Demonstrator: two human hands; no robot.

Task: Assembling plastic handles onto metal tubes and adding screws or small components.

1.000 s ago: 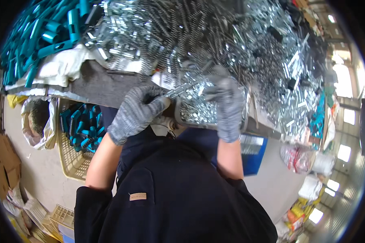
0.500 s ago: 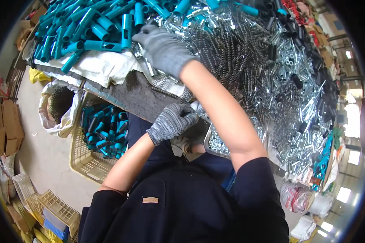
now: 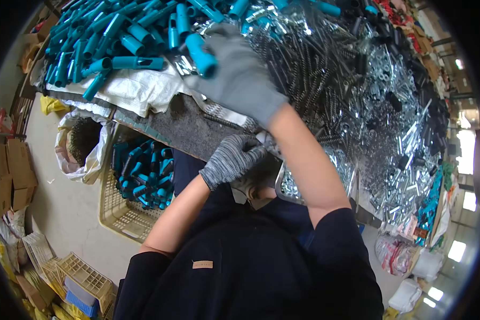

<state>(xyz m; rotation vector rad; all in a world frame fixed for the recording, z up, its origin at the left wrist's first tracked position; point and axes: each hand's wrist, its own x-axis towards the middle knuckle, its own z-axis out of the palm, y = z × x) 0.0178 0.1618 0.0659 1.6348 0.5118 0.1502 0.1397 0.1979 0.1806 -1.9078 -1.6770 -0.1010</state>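
Observation:
A teal tube point(image 3: 200, 56) with an open round end is tilted in my right hand point(image 3: 240, 77), whose grey glove is blurred by motion. The fingers close round it above the table's near edge. Lower down, my left hand point(image 3: 230, 160), in a mottled grey knit glove, is closed in a pinch at the table edge. Beside its fingertips shows a small silvery metal part point(image 3: 262, 138); what the fingers grip is mostly hidden. Many loose teal tubes point(image 3: 138, 63) are heaped at the far left, next to a heap of dark springs point(image 3: 314, 69).
Shiny metal parts point(image 3: 400, 144) cover the table's right side. A metal tray point(image 3: 290, 184) of small parts sits beneath my right forearm. On the floor at left stand a cream plastic crate point(image 3: 114, 218) with teal-and-black parts and a white sack point(image 3: 69, 165). White cloth point(image 3: 138, 88) borders the tube heap.
My right hand has taken hold of a teal tube at the heap and moved it right and toward me. My left hand keeps its pinch in nearly the same place.

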